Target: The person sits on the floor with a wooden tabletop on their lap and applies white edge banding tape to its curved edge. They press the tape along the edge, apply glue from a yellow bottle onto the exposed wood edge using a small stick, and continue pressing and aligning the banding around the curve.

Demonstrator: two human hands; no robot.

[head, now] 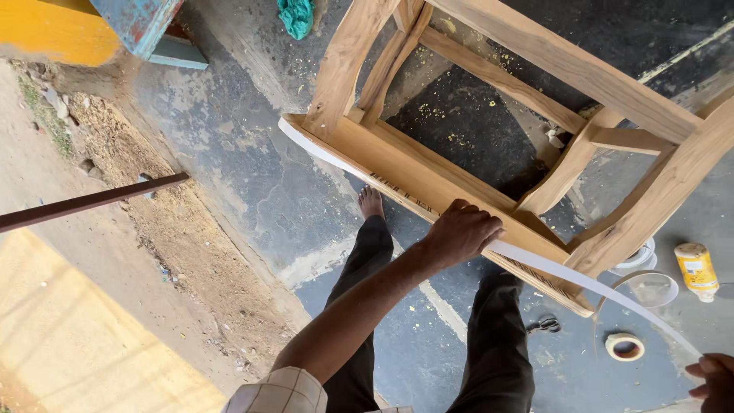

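A bare wooden chair frame (535,145) lies tipped on the floor; a long white strip (581,281) runs along its front rail.

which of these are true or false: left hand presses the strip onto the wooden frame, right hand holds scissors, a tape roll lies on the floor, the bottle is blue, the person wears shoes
1. The left hand presses a white strip onto the edge of the wooden frame. True.
2. The right hand holds scissors. False: it is at the free end of the strip; the scissors lie on the floor.
3. A tape roll lies on the floor. True.
4. The bottle is blue. False: it is yellow with a white cap.
5. The person wears shoes. False: the visible foot is bare.
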